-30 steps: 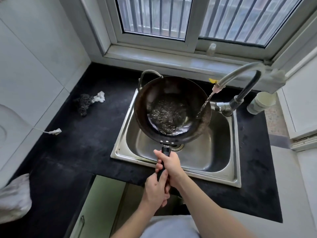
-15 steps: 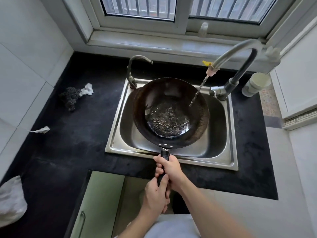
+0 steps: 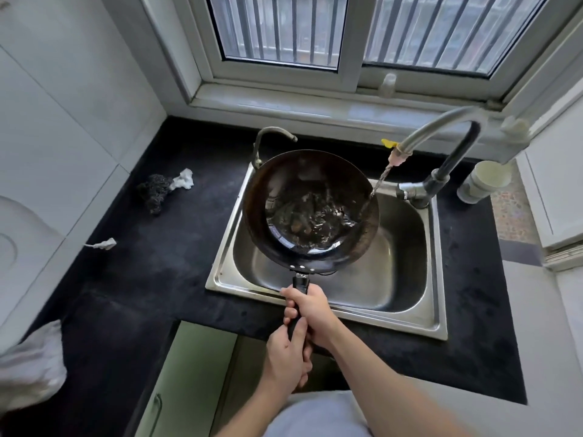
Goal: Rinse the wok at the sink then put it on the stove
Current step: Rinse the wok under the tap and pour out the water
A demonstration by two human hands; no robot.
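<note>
Head cam: compared to half a second back, I've tipped the wok point(image 3: 310, 203) a bit more toward the right, so the water stream point(image 3: 380, 181) now lands on its right-hand rim instead of further in, and the puddle inside has sloshed toward that side. Grip hasn't changed: my right hand point(image 3: 310, 307) is wrapped around the black handle point(image 3: 299, 287) closer to the pan, my left hand point(image 3: 288, 357) closed around the tail end just behind it.

The wok hangs over the left part of the sink point(image 3: 407, 298), its far rim right up by the small curved faucet point(image 3: 268, 140). The big faucet point(image 3: 448, 146) arches in from the right. There's open basin to the right and front of the pan. On the black counter point(image 3: 157, 279), the scrubber point(image 3: 156, 192) sits well apart to the left.
</note>
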